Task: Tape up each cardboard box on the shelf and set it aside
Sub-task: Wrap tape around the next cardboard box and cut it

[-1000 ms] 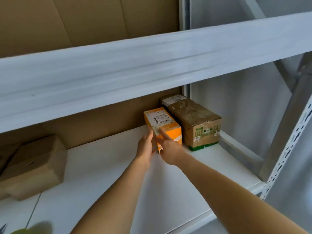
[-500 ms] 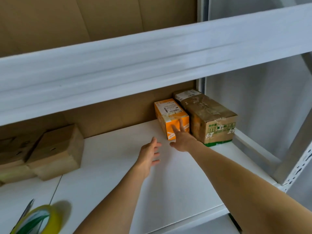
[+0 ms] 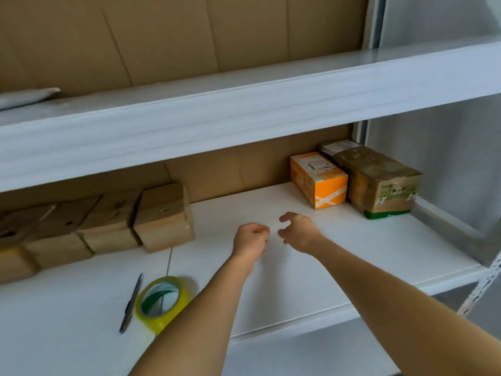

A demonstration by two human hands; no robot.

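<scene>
I see my left hand (image 3: 250, 238) fisted and my right hand (image 3: 298, 232) loosely curled — both hold nothing above the shelf (image 3: 352, 253). The orange box (image 3: 318, 180) sits beyond the right hand, touching the brown box (image 3: 375, 180); the tape roll (image 3: 162, 302) lies nearer than the left.

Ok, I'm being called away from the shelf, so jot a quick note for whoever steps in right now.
Left hand curled in a fist, holding nothing; right hand loosely curled, empty, both over the bare shelf board.
Orange box and brown box sit at the right, side by side, set aside.
Plain boxes wait in a row at the left.
Tape roll and pen lie at the front.
Next: fetch a plain box and tape it.
</scene>
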